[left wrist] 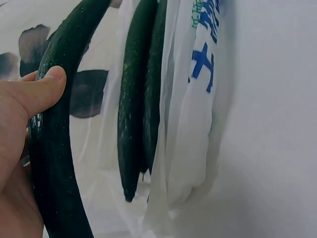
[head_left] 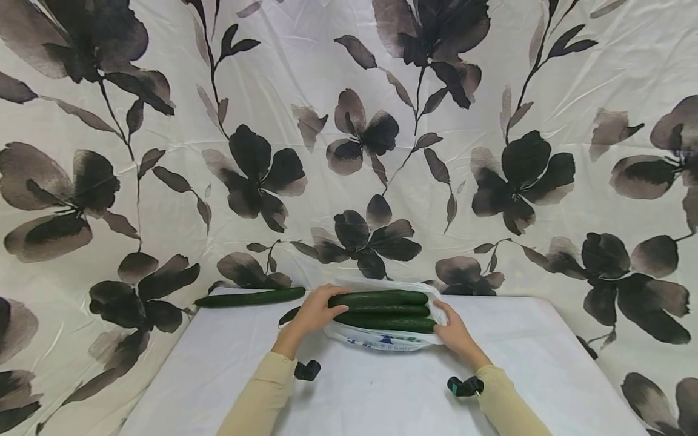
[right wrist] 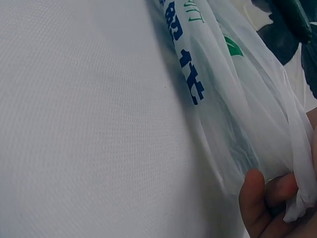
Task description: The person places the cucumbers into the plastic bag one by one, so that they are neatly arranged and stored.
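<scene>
My left hand [head_left: 315, 310] grips a long dark green cucumber [left wrist: 59, 158], thumb across its upper side in the left wrist view. That cucumber lies over the opening of a thin white plastic bag [head_left: 376, 346] with blue print. Inside the bag are other cucumbers [left wrist: 132, 109], side by side. At the bag's right end, my right hand [head_left: 454, 330] holds the edge of the plastic; in the right wrist view its fingers [right wrist: 253, 198] pinch the gathered film. Which of the cucumbers seen from the head is the held one is partly hidden by the left hand.
One more cucumber [head_left: 251, 297] lies at the back left edge of the white-covered table [head_left: 371, 393]. Behind the table hangs a pale cloth [head_left: 338, 200] with dark flowers. Small black cameras [head_left: 465, 386] are strapped at both wrists.
</scene>
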Tool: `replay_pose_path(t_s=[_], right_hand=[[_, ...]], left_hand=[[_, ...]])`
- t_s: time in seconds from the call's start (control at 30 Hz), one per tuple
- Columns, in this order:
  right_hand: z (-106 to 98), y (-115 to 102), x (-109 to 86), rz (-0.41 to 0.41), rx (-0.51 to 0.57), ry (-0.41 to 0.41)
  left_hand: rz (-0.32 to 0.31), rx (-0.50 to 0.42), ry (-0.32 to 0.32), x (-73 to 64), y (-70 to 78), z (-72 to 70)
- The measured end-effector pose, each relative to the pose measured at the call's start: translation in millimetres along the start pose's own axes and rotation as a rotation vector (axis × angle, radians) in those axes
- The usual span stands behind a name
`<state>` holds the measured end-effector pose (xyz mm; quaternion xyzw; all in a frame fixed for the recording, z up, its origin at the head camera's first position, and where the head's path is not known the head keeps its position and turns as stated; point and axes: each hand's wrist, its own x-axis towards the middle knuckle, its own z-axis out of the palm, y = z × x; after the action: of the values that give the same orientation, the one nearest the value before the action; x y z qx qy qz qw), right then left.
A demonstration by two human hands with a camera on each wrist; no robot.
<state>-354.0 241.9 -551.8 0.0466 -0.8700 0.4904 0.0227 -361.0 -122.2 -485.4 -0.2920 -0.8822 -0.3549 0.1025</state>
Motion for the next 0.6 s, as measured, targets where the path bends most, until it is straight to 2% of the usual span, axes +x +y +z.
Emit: replay_pose_path(t_s=[0.43, 0.6], right_hand=[[0, 4, -0.6, -0.005, -0.016, 0.022], [0, 4, -1.3, -0.007, -0.02, 0.027]], left_hand=[[-0.001, 0.027, -0.065, 21.8, 13.1, 22.8], [0.024, 0.043, -0.078, 29.8, 16.7, 33.6]])
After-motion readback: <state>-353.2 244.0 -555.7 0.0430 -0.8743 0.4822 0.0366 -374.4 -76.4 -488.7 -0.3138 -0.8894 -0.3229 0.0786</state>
